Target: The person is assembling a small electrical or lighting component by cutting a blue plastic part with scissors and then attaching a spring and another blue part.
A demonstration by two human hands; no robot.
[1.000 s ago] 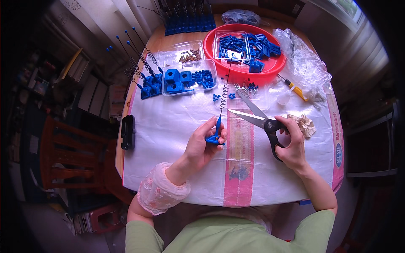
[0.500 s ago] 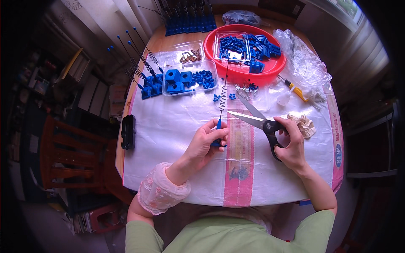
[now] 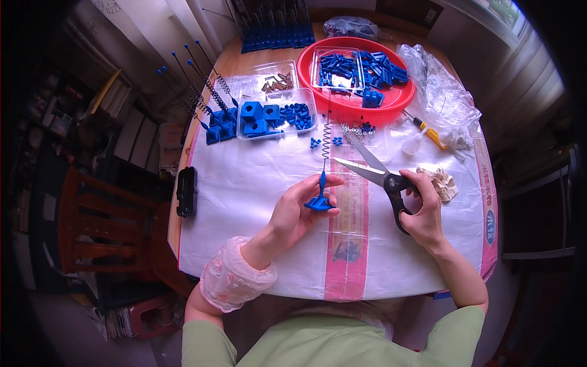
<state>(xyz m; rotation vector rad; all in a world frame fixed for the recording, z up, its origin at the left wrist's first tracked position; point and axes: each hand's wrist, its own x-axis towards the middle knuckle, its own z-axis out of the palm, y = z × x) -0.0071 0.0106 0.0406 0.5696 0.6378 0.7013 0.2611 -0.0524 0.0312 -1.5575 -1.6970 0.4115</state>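
Note:
My left hand [image 3: 290, 213] holds a spring piece [image 3: 320, 194] with a blue plastic base and stem. From its stem a dark wire coil and a thin rod rise toward the red tub. The base rests against my fingers, and the thumb is partly hidden. In my right hand [image 3: 423, 211] is a pair of scissors [image 3: 370, 174], black-handled, blades parted and pointing up-left, close to the coil but apart from it. Just beyond the blades lie small blue bits [image 3: 336, 141] and a scatter of little metal nuts [image 3: 356, 129].
A red tub [image 3: 398, 105] of blue plastic parts stands at the back. Left of it are a clear box [image 3: 247, 137] of blue blocks and several standing spring pieces [image 3: 220, 128]. A yellow-handled tool [image 3: 435, 136], a crumpled cloth [image 3: 441, 183] and a black case [image 3: 186, 191] lie around.
My left fingers have loosened and spread around the spring piece, so its blue stem and base now show more fully. The scissors have barely moved.

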